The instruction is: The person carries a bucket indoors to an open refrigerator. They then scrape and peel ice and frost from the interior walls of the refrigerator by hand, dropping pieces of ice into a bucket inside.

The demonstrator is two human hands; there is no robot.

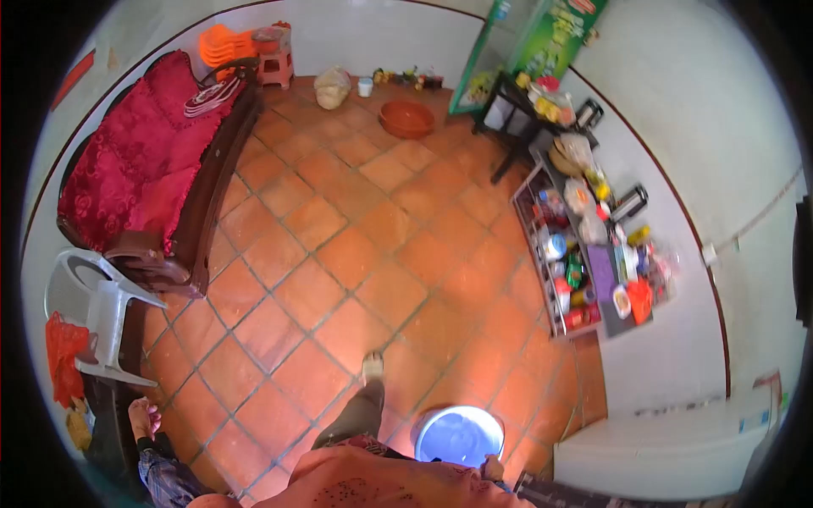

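Observation:
My left hand (145,417) is out at the lower left, near the plastic chair, with its fingers loosely curled and apart and nothing seen in them. At the bottom, right of my body, a round blue basin (460,435) shows its bright inside. My right hand (491,468) is at the basin's lower right rim and appears to grip it; its fingers are small and partly hidden. One of my feet, in a light shoe (373,366), stands forward on the tiles.
A sofa with red covers (140,152) and a grey plastic chair (106,313) line the left. Ahead are a red-brown basin (406,120), a pale bag (332,88) and a green-framed fridge (542,42). A loaded shelf (603,275) and a white appliance (660,449) stand right.

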